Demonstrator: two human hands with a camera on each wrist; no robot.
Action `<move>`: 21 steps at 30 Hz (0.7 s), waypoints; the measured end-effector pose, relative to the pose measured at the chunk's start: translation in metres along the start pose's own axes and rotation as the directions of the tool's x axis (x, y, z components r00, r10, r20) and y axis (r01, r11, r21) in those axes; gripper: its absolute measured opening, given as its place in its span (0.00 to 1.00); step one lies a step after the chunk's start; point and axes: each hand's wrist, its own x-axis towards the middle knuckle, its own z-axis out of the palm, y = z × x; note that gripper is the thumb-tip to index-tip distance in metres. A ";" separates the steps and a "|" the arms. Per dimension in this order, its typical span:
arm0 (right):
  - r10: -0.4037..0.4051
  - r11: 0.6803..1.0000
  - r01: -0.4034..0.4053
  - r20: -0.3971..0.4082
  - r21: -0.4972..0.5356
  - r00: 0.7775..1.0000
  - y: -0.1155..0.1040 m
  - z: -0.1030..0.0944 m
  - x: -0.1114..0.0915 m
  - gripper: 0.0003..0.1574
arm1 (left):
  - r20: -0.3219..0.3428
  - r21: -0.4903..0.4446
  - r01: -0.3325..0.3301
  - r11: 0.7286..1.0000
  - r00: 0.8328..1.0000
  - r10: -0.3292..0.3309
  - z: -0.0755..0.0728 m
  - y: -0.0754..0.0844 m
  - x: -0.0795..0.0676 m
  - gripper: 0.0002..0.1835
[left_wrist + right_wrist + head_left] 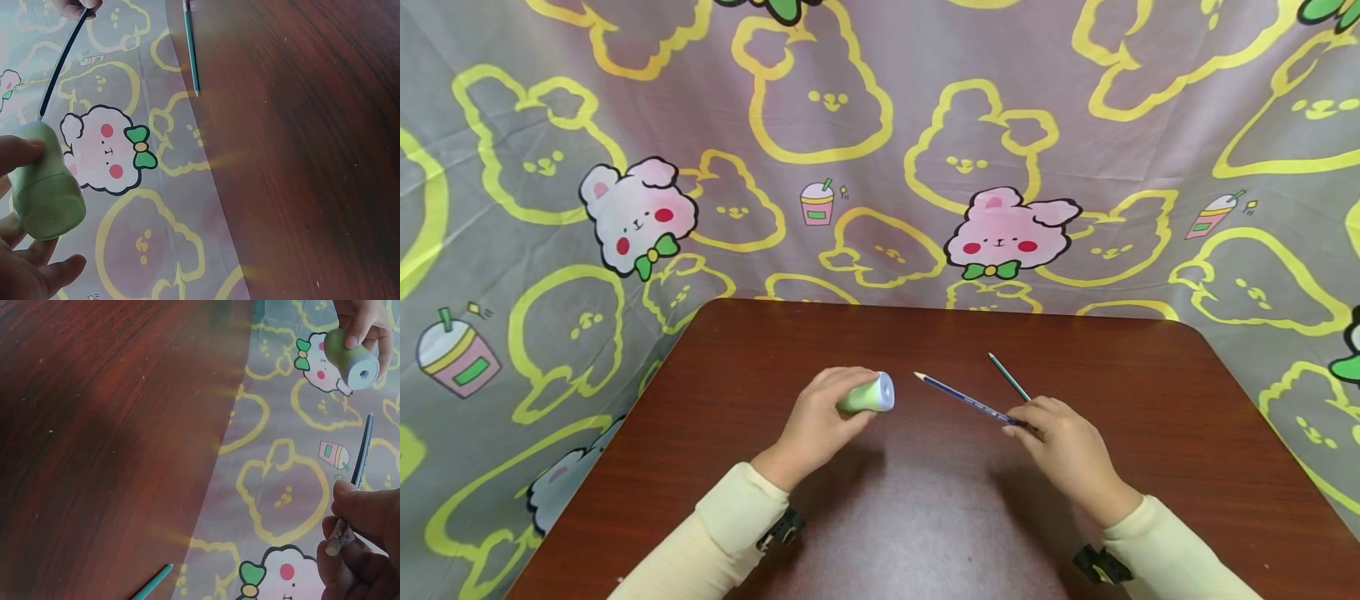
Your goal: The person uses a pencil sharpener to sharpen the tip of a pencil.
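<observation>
My left hand [820, 412] grips a light green cylindrical pencil sharpener [863, 396] around its body, thumb on one side. A round hole shows in its pale end, which faces right in the head view. With thumb and fingers, my right hand [1067, 446] pinches a dark blue pencil [962, 398] near its back end. The pencil's pale tip points left, a short gap from the sharpener in the head view. Beyond the right hand lies a teal pencil [1009, 377], its near end hidden by that hand.
Both hands are over a dark reddish-brown wooden table [925, 508]. A grey curtain [880, 75] printed with yellow outlines and pink rabbits hangs behind the table and along its sides. Each wrist wears a dark strapped device [781, 530] below a cream sleeve [730, 521].
</observation>
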 end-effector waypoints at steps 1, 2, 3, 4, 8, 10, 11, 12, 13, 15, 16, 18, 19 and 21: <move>0.013 1.000 -0.013 0.004 0.000 1.000 0.000 0.000 -0.001 0.14 | -0.004 0.001 0.000 1.000 1.000 0.000 0.000 0.000 0.000 0.24; 0.027 1.000 -0.027 0.011 -0.002 1.000 0.001 0.000 -0.001 0.14 | -0.009 0.002 -0.001 1.000 1.000 0.001 0.000 0.000 -0.001 0.24; 0.044 0.999 -0.044 0.020 0.000 0.999 0.001 0.000 -0.001 0.14 | -0.013 0.001 0.000 1.000 1.000 0.000 0.000 0.000 -0.001 0.24; 0.063 0.998 -0.063 0.031 0.002 0.998 0.001 0.000 -0.002 0.13 | -0.018 0.000 -0.003 1.000 1.000 0.003 0.000 0.000 -0.001 0.24; 0.140 0.990 -0.142 0.081 0.020 0.987 0.002 0.000 -0.003 0.12 | -0.035 -0.002 -0.009 1.000 0.999 0.009 0.000 -0.001 -0.002 0.24; 0.176 0.983 -0.181 0.104 0.043 0.979 0.004 0.000 -0.003 0.11 | -0.041 -0.006 -0.011 1.000 0.999 0.011 0.000 -0.001 -0.002 0.25; 0.194 0.978 -0.201 0.114 0.051 0.974 0.005 0.001 -0.003 0.11 | -0.043 -0.008 -0.010 1.000 0.999 0.010 0.000 0.000 -0.002 0.25; 0.211 0.974 -0.219 0.124 0.060 0.970 0.005 0.001 -0.003 0.10 | -0.045 -0.010 -0.010 1.000 0.999 0.010 0.000 0.000 -0.002 0.25; 0.228 0.968 -0.239 0.135 0.072 0.964 0.006 0.002 -0.003 0.10 | -0.047 -0.011 -0.009 1.000 0.999 0.008 0.000 0.000 -0.002 0.25; 0.264 0.954 -0.281 0.159 0.100 0.951 0.007 0.003 -0.003 0.09 | -0.048 -0.012 -0.006 1.000 0.999 0.005 0.000 0.000 -0.002 0.25; 0.281 0.947 -0.302 0.170 0.110 0.944 0.008 0.003 -0.004 0.09 | -0.050 -0.011 -0.006 1.000 0.999 0.005 0.000 0.000 -0.002 0.25; 0.314 0.931 -0.341 0.192 0.130 0.930 0.009 0.004 -0.004 0.09 | -0.054 -0.010 -0.005 1.000 0.999 0.004 0.001 0.000 -0.003 0.25; 0.329 0.923 -0.359 0.203 0.139 0.922 0.009 0.005 -0.004 0.10 | -0.057 -0.011 -0.005 1.000 0.998 0.004 0.001 0.000 -0.003 0.25; 0.355 0.909 -0.389 0.217 0.146 0.910 0.010 0.006 -0.004 0.10 | -0.062 -0.014 -0.005 1.000 0.998 0.004 0.002 0.000 -0.002 0.25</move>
